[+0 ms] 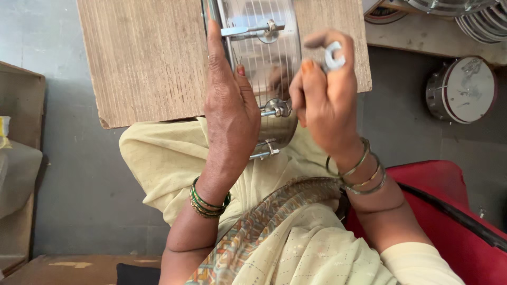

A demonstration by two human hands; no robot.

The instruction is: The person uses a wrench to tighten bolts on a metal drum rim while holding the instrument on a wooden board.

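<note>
A shiny metal drum shell [269, 58] with tension lugs lies on its side on a wooden board [148, 58], resting against my lap. My left hand [229, 111] lies flat along the shell's left rim and steadies it. My right hand [325, 100] is raised beside the shell's right side, its fingers pinching a small silvery metal ring-shaped part [334, 55]. A threaded lug bolt [275, 110] sticks out of the shell between my two hands. Green bangles sit on my left wrist, thin metal ones on my right.
A finished small drum [462, 89] with a white head lies on the grey floor at the right. Stacked metal rims [480, 21] sit on a wooden surface at top right. A red seat [454, 221] is under me at the right. Wooden furniture [21, 105] stands at left.
</note>
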